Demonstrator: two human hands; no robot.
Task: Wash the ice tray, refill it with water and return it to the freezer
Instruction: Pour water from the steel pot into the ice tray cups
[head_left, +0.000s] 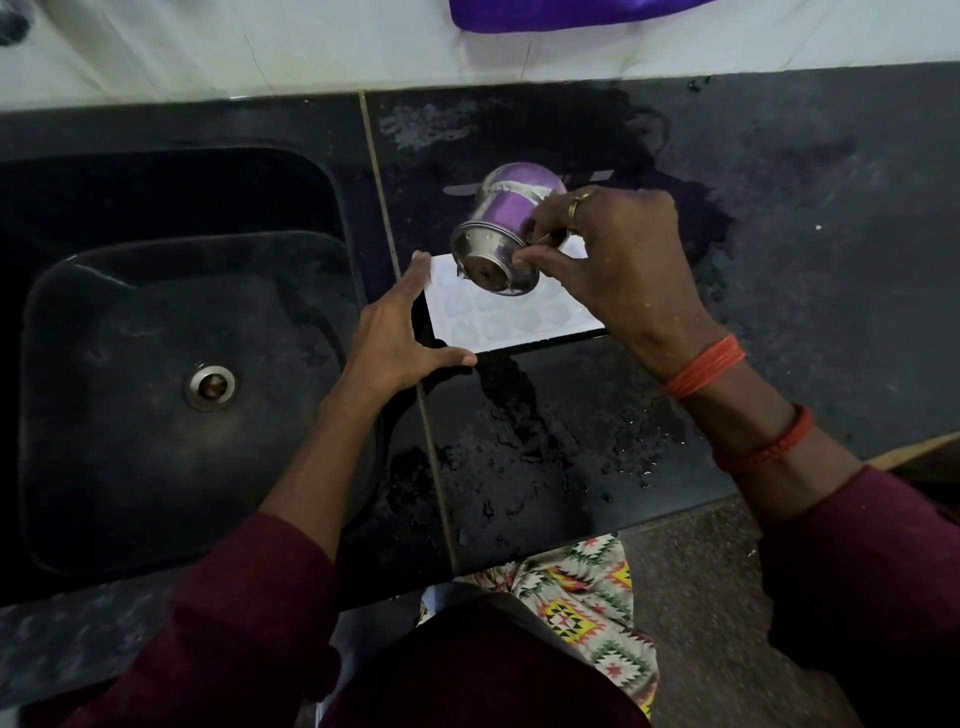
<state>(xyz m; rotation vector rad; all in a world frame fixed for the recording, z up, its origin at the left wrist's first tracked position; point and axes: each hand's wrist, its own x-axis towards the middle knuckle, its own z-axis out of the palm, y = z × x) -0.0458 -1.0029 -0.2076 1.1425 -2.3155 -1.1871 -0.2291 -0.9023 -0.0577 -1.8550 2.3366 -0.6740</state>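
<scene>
Ice tray (519, 317) lies flat on the wet counter (779, 208), right of the sink (156, 364). Left hand (400, 332) spread, touching its left edge; right hand (623, 260) grips a steel cup (498, 234), tipped over the tray's far side.

One tray (519, 325), one cup (506, 210)

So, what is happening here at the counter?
A person seems to be refilling. The right grip holds a steel cup tipped over the white ice tray, which lies on the wet black counter beside the sink. The left grip touches the tray's corner with straight fingers, steadying it.
</scene>
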